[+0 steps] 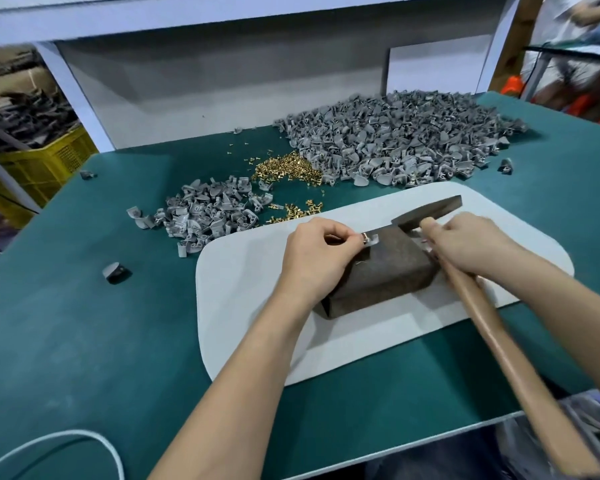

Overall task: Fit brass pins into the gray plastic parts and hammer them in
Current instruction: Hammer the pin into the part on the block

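One gray part [370, 239] sits on the dark block [388, 275], pinched by my left grip [317, 252]. My right grip [471, 244] clasps the hammer [503, 341].

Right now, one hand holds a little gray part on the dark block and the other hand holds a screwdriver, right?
No. The head view shows the right hand holding a hammer, not a screwdriver. The left hand does hold a little gray part on the dark block.
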Tool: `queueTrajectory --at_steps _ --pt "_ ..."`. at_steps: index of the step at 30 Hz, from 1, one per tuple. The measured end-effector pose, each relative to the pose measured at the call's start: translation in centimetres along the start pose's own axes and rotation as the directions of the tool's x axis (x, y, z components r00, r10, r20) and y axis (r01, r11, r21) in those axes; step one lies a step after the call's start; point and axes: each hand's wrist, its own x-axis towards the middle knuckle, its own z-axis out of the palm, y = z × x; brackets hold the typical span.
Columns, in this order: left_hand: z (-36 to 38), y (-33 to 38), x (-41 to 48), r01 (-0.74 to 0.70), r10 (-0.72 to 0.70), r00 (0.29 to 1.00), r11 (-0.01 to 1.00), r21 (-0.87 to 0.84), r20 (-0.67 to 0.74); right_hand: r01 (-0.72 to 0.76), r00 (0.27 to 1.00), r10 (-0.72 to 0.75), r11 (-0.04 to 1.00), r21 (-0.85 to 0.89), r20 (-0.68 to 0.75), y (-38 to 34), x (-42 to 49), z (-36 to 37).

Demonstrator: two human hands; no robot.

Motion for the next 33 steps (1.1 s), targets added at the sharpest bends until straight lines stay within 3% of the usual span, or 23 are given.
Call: queueTrajectory --at_steps 1,3,5,7,8,10,16,18,24,33 --pt "0.0 0.0 0.0 -0.001 0.001 1.000 1.000 0.002 0.004 0.055 0.995 -0.073 0.973 -0.226 -0.072 -0.4 0.0 -0.1" --pt "-0.1 0.0 -0.1 -0.022 0.022 1.000 1.000 0.019 0.003 0.144 0.962 -0.216 0.921 -0.362 -0.166 -1.5 -0.2 -0.7" --pt "-0.1 0.1 -0.2 -0.103 0.105 0.994 0.991 0.088 -0.012 0.288 0.923 -0.331 0.932 -0.220 -0.194 -2.6 -0.5 -1.2" --pt "-0.1 0.3 -0.4 -0.190 0.197 0.980 0.969 0.159 -0.028 0.383 0.922 -0.374 0.918 0.100 -0.097 -4.2 -1.6 -1.3" --pt "-0.1 0.4 -0.5 -0.219 0.228 0.973 0.958 0.188 -0.029 0.375 0.925 -0.381 0.906 0.199 -0.008 -4.9 -2.1 -1.1" --pt "-0.1 0.5 -0.6 -0.253 0.265 0.964 0.938 0.239 -0.020 0.359 0.921 -0.380 0.912 0.198 0.081 -5.8 -2.3 -0.4" --pt "-0.1 0.5 -0.5 -0.223 0.236 0.972 0.936 0.273 -0.013 0.307 0.938 -0.333 0.927 0.216 0.094 -6.9 -2.5 0.2" --pt "-0.1 0.3 -0.3 -0.157 0.162 0.987 0.966 0.207 -0.006 0.297 0.944 -0.315 0.942 0.160 0.103 -7.2 -2.6 0.2" --pt "0.1 -0.3 0.1 -0.069 0.069 0.997 0.997 0.032 0.031 0.308 0.943 -0.332 0.902 -0.303 -0.031 -9.9 -3.5 0.9" --pt "0.1 -0.5 0.3 -0.030 0.037 0.997 0.995 -0.097 0.066 0.294 0.952 -0.305 0.926 -0.237 -0.010 -10.9 -3.5 1.1"
